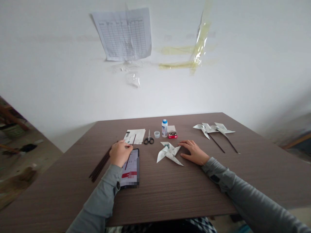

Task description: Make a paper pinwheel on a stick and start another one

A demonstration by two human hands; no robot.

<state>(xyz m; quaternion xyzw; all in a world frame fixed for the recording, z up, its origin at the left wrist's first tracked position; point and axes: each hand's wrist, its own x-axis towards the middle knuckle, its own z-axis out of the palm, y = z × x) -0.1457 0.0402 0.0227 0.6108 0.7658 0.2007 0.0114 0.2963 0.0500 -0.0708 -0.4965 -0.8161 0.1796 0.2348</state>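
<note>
A thin dark stick (134, 139) is pinched between the thumb and fingers of my left hand (119, 154). It slants over a phone (135, 161) whose lit screen is partly covered by my hand and sleeve. Beside that hand lies a bundle of similar dark sticks (100, 166). Near the table's middle sits a folded paper pinwheel head (169, 151) with no stick on it. My right hand (194, 153) rests on the table just right of the pinwheel, fingers apart and holding nothing; its fingertips come close to one blade, and I cannot tell whether they touch.
Behind are paper sheets (139, 136), black-handled scissors (149, 140), a small clear cup (157, 134), a white bottle with blue cap (164, 128) and a red box of small metal pieces (172, 135). Two pinwheels on sticks (220, 128) lie right. A white wall (73, 81) borders the table.
</note>
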